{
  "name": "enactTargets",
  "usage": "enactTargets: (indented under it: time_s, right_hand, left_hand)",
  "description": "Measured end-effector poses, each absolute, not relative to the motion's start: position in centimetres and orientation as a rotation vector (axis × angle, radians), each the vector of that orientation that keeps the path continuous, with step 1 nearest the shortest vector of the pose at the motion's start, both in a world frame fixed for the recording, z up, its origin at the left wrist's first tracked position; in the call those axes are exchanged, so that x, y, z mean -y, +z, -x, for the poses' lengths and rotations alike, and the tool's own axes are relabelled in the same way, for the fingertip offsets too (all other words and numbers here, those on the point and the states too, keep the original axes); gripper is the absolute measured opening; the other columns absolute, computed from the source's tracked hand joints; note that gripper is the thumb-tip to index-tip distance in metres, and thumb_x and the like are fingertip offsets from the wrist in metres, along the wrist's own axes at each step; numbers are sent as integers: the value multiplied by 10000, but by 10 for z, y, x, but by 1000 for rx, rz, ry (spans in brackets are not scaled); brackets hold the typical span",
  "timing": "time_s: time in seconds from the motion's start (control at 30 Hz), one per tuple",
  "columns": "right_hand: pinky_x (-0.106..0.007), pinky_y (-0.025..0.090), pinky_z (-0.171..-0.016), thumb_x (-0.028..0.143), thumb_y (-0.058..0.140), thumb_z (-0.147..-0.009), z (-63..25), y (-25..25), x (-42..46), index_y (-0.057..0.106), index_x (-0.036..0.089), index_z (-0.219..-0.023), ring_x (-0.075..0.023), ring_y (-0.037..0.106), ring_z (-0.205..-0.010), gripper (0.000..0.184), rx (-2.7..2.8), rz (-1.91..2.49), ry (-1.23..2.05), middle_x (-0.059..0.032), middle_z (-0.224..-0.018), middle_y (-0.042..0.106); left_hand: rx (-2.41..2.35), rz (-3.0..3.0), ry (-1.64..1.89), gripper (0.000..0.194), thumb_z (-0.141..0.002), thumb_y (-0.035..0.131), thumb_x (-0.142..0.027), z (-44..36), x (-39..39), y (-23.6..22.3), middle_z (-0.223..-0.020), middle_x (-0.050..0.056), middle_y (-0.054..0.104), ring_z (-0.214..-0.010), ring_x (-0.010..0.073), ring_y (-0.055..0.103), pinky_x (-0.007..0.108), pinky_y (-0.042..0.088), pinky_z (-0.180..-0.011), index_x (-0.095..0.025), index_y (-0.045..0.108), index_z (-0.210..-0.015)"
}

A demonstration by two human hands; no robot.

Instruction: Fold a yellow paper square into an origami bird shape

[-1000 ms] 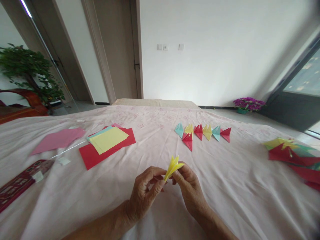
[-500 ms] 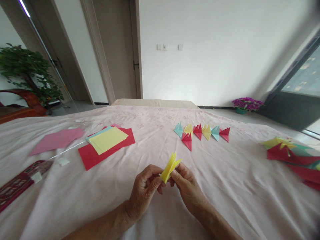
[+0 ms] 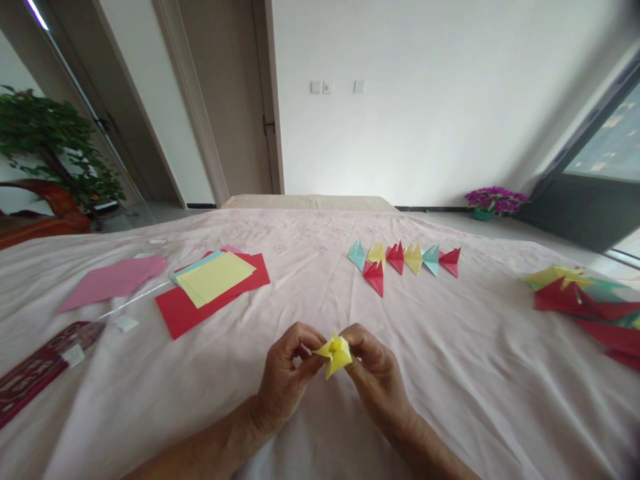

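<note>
A folded yellow origami paper is pinched between both hands above the cloth. My left hand grips its left point with thumb and fingers. On the other side, my right hand holds the right edge, its fingertips partly hidden behind the paper. Beyond the hands, several folded paper pieces in red, yellow and blue stand in a row, among them a blue one. One red folded piece lies in front of that row.
Flat sheets lie at the left: yellow, red and pink. A dark red patterned packet rests at the near left. At the far right are larger folded papers. All are on a pale pink tablecloth.
The yellow paper has turned from upright and narrow to a spread, pointed shape facing me. Both hands have rotated slightly around it, still gripping. The view has shifted a little.
</note>
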State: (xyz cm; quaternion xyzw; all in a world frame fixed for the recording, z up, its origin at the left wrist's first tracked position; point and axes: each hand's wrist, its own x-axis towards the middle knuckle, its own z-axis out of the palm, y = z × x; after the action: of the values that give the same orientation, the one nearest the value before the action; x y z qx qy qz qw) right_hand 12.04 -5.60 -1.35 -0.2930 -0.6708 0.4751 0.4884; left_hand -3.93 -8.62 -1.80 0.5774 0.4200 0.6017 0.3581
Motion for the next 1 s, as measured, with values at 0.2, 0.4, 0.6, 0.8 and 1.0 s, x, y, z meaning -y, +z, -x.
enactTargets:
  time_s: [0.2,0.4,0.6,0.8,1.0]
  right_hand:
    - [-280,417,-629,261,567,-904,-124,-1,61,614,207,-806,-157,527,-675,122,1753,677,993,-21,-753,590]
    - [-272,426,-631,264,548,-913,-128,1,61,610,207,-812,-151,535,-668,131,1843,604,1077,-20,-755,599]
    - [-261,414,-592,379,625,-867,-126,-7,59,610,197,-766,-139,507,-625,209,1710,718,1195,-2,-700,574]
    - [-271,445,-586,437,703,-792,-120,-16,60,614,188,-789,-146,529,-612,264,1560,817,1287,-1,-671,576]
    - [-258,442,-570,420,642,-849,-119,-19,62,626,187,-786,-134,536,-601,242,1489,772,1380,-3,-682,605]
  left_hand:
    - [-1087,-1683,1564,117,-794,700,-255,47,85,-17,-1019,78,648,-985,234,607,357,459,-888,-182,609,-781]
    - [-913,-1850,1458,84,-781,665,-175,51,89,-9,-1140,138,640,-1103,285,593,429,449,-957,-180,590,-819]
    - [-942,-1805,1552,117,-771,675,-141,48,87,-14,-863,60,635,-808,192,625,316,497,-754,-177,570,-808]
    - [-1028,-1615,1544,108,-805,672,-211,44,87,-22,-763,11,582,-730,153,567,273,466,-698,-175,576,-774]
    - [-945,-1339,1468,175,-776,714,-296,40,86,-23,-705,-14,573,-650,132,547,240,454,-613,-169,594,-766]
